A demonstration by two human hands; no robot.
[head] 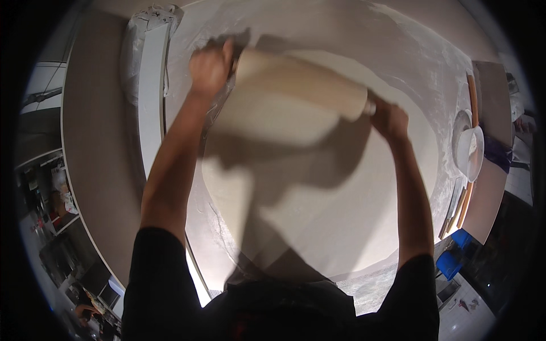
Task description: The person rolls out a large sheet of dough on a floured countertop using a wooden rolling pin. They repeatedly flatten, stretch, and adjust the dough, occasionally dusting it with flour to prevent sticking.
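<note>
A very large, roughly round sheet of rolled-out dough point(341, 221) lies on a flour-dusted work surface before me. Over its far part is a thick rolling pin point(303, 83), pale and slanted, blurred by motion; whether dough is wrapped around it I cannot tell. My left hand point(210, 66) is at the pin's left end, its thumb pointing away from me. At the lower right end, my right hand point(390, 119) grips the handle. Shadows of my arms and the pin fall across the dough.
A white board point(151, 85) stands along the left side, with clear plastic wrap point(132, 55) by its far end. At the right edge are a translucent bowl point(471, 153), wooden sticks point(473, 100) and a long blade-like tool point(451, 204). Blue containers point(448, 264) stand lower right.
</note>
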